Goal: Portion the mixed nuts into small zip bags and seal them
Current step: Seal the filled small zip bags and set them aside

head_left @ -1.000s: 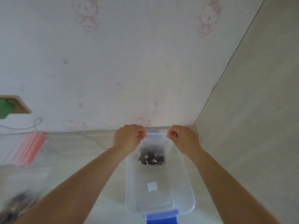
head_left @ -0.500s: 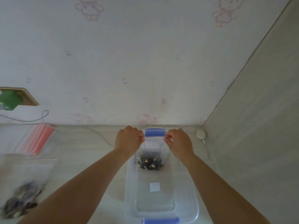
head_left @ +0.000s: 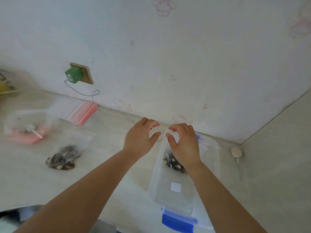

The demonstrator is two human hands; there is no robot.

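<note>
A small clear zip bag [head_left: 164, 145] with a dark clump of mixed nuts [head_left: 173, 163] at its bottom hangs inside a clear plastic container [head_left: 213, 158]. My right hand [head_left: 184, 145] is above the nuts, and its curled fingers and thumb hold the bag's top edge. My left hand [head_left: 140, 137] is just left of the bag's top, fingers and thumb spread apart and holding nothing. A big clear bag of mixed nuts [head_left: 62, 159] lies on the table at the left.
The container has blue latches [head_left: 178, 220] and a white label [head_left: 175, 187] on its floor. Packs of empty zip bags with red strips [head_left: 83, 113] [head_left: 28, 133] lie at the left. A green plug [head_left: 74, 76] with a cord sits in the wall socket. A small round white object [head_left: 236, 153] lies in the corner.
My left hand has let go of the bag's top and opened. The right hand still holds the bag. The view has swung left, showing more of the table.
</note>
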